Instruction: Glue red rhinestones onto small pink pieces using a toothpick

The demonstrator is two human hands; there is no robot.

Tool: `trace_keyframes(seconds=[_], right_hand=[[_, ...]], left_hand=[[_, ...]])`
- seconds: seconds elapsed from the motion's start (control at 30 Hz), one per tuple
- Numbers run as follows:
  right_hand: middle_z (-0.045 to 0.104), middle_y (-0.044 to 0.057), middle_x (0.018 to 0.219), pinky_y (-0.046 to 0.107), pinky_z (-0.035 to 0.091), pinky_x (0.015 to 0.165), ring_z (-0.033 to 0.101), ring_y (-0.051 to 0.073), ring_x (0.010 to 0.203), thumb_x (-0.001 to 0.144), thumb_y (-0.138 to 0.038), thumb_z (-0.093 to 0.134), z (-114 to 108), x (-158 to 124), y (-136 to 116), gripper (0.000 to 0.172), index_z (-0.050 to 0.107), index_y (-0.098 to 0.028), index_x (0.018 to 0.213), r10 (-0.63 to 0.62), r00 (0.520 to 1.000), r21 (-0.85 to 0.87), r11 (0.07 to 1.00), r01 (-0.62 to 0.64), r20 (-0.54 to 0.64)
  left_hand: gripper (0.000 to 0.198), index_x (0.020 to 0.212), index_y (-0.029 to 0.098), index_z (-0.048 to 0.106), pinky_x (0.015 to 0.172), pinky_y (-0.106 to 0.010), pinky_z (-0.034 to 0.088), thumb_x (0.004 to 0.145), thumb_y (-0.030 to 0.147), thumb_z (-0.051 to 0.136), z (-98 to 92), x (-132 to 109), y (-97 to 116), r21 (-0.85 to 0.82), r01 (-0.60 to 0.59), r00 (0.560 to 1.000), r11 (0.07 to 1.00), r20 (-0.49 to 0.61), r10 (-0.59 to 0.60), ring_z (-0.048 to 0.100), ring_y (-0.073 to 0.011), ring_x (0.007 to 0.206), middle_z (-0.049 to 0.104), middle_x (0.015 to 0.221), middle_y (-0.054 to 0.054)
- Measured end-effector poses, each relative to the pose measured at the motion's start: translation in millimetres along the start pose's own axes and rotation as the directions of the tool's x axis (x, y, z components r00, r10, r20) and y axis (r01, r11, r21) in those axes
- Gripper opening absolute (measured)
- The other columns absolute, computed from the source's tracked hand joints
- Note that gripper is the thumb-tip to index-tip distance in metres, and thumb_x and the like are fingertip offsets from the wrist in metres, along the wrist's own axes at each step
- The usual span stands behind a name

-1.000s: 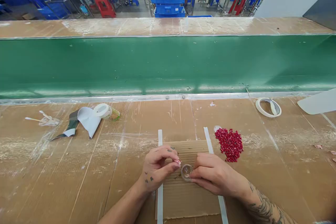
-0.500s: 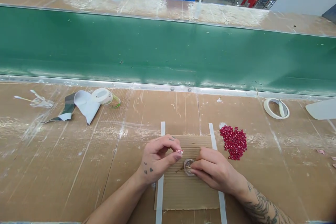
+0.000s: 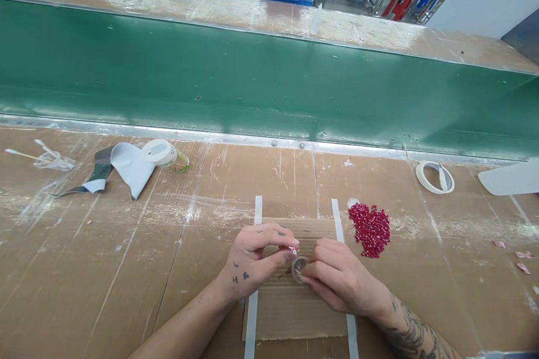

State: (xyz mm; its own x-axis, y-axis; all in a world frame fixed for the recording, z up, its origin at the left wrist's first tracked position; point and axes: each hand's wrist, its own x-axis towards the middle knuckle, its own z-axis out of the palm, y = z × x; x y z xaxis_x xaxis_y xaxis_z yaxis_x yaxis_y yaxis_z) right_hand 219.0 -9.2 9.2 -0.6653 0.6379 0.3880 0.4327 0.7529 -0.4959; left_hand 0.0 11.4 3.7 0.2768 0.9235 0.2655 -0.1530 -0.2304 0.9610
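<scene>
My left hand (image 3: 252, 261) is closed in a pinch on a tiny red and white bead (image 3: 293, 249). My right hand (image 3: 337, 277) grips a small clear round container (image 3: 298, 268), tilted toward the left hand, with the bead right at its rim. Both hands hover over a corrugated cardboard pad (image 3: 295, 308) held down by two white tape strips (image 3: 251, 314). A pile of small red beads (image 3: 370, 228) lies just right of the pad, a short way beyond my right hand.
A green conveyor belt (image 3: 269, 90) runs across behind the cardboard-covered bench. At the left lie a white-lidded jar (image 3: 162, 154), a white and dark sheet scrap (image 3: 122, 171) and cotton swabs (image 3: 37, 156). A tape roll (image 3: 435, 177) and a white panel (image 3: 511, 178) sit at the right.
The hands have drawn closer together; the container is now tilted up against the bead in the left fingers. The camera view dipped and shifted slightly.
</scene>
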Motion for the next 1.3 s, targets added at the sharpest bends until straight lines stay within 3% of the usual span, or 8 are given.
trace_keyframes(seconds=[0.2,0.33,0.53,0.63,0.83,1.13,1.3], right_hand=[[0.054,0.001,0.07,0.027,0.04,0.06,0.044,0.014,0.066,0.106,-0.023,0.044,-1,1,0,0.028,0.063,-0.017,0.085,0.012,1.0,0.036,0.999,-0.012,0.002],[0.055,0.001,0.07,0.027,0.042,0.061,0.045,0.015,0.066,0.105,-0.021,0.044,-9,-1,-5,0.025,0.062,-0.017,0.087,0.012,1.0,0.057,0.998,-0.012,0.003],[0.057,0.002,0.073,0.032,0.048,0.058,0.05,0.015,0.063,0.099,-0.013,0.049,-39,-7,-27,0.013,0.061,-0.019,0.1,0.152,0.959,0.141,0.983,-0.12,-0.24],[0.056,0.002,0.073,0.035,0.053,0.06,0.053,0.016,0.064,0.095,-0.009,0.051,-49,-7,-37,0.013,0.062,-0.016,0.099,0.152,0.943,0.128,0.985,-0.119,-0.297],[0.055,0.002,0.072,0.031,0.049,0.054,0.049,0.014,0.062,0.094,-0.006,0.051,-41,-5,-35,0.013,0.062,-0.014,0.094,0.134,0.943,0.14,0.986,-0.095,-0.306],[0.053,0.002,0.071,0.03,0.042,0.052,0.048,0.013,0.061,0.095,-0.007,0.051,-34,-6,-28,0.012,0.062,-0.012,0.093,0.106,0.938,0.163,0.985,-0.054,-0.329],[0.054,0.001,0.07,0.029,0.042,0.051,0.047,0.014,0.06,0.093,-0.008,0.052,-33,-4,-30,0.012,0.062,-0.015,0.093,0.147,0.94,0.159,0.982,-0.101,-0.307]], left_hand=[[0.007,0.09,0.021,0.081,0.067,-0.023,0.059,0.086,0.017,0.077,1.4,0,-1,0.087,-0.034,0.999,0.996,0.016,0.033,0.072,-0.0143,0.068,0.077,0.079,-0.004],[0.004,0.089,0.018,0.078,0.065,-0.023,0.06,0.089,0.019,0.074,2.7,1,2,0.205,-0.129,0.991,0.97,0.054,0.121,0.071,-0.0138,0.066,0.077,0.081,-0.006],[0.008,0.094,0.017,0.074,0.063,-0.023,0.059,0.094,0.015,0.066,8.2,0,4,0.364,-0.29,0.954,0.885,0.182,0.238,0.071,-0.0142,0.067,0.076,0.082,-0.007],[0.01,0.094,0.015,0.072,0.064,-0.026,0.058,0.095,0.012,0.063,12.6,-2,2,0.371,-0.354,0.931,0.858,0.224,0.287,0.067,-0.0142,0.066,0.075,0.08,-0.007],[0.008,0.094,0.015,0.07,0.061,-0.026,0.055,0.093,0.01,0.065,16.3,-7,-3,0.355,-0.35,0.93,0.867,0.244,0.275,0.061,-0.013,0.064,0.073,0.082,-0.006],[0.007,0.095,0.014,0.07,0.062,-0.027,0.055,0.096,0.013,0.062,18.2,-6,-1,0.35,-0.359,0.925,0.865,0.256,0.28,0.063,-0.0136,0.065,0.073,0.083,-0.006],[0.008,0.094,0.014,0.069,0.061,-0.026,0.054,0.097,0.013,0.061,20.0,-4,2,0.347,-0.368,0.922,0.863,0.256,0.291,0.063,-0.0134,0.064,0.073,0.082,-0.006]])
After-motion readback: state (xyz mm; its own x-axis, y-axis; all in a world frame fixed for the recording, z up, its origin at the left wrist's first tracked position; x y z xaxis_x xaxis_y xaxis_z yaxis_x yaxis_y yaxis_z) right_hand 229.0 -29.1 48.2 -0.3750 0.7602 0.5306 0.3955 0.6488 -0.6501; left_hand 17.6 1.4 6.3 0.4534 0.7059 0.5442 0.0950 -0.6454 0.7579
